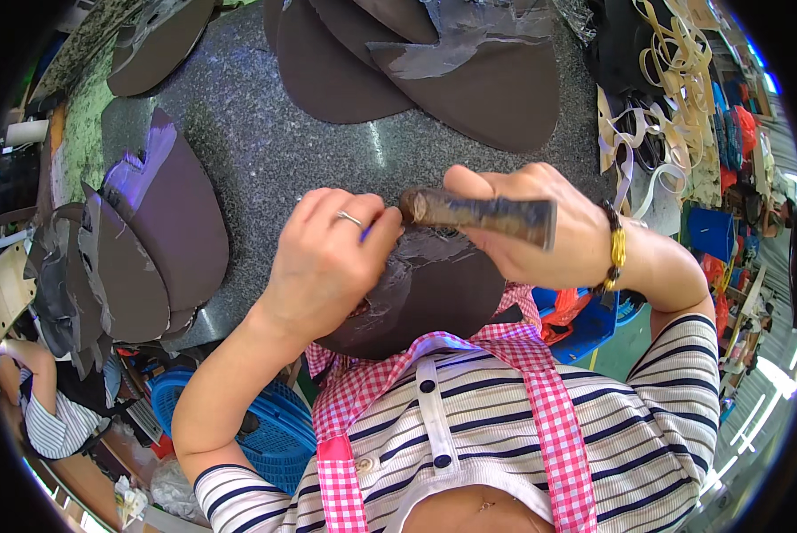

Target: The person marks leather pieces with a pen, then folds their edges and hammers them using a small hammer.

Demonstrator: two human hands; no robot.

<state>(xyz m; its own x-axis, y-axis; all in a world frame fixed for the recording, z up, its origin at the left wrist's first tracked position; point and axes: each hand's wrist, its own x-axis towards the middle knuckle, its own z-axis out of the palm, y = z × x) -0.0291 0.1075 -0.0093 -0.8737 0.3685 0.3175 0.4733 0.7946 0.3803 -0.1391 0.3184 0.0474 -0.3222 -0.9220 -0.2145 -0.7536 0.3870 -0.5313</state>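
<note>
A dark brown, curved flat piece (434, 306) lies between my body and the stone tabletop, its upper part covered with a shiny grey film. My left hand (332, 235), with a ring on one finger, is closed at the far edge of this piece. Its fingertips are bent under and pinch the edge; exactly what they grip is partly hidden. My right hand (540, 213) is closed around a hammer (487, 213) whose worn metal head points toward my left fingers. Most of the hammer's handle is hidden. The head is just above the piece, close to my left fingertips.
Similar dark brown pieces (496, 102) overlap at the far side of the speckled stone tabletop (247, 160). More pieces (172, 213) are stacked at the left. Pale strips (674, 107) tangle at the right. Below are blue baskets (274, 444); another person (56, 413) is at the far left.
</note>
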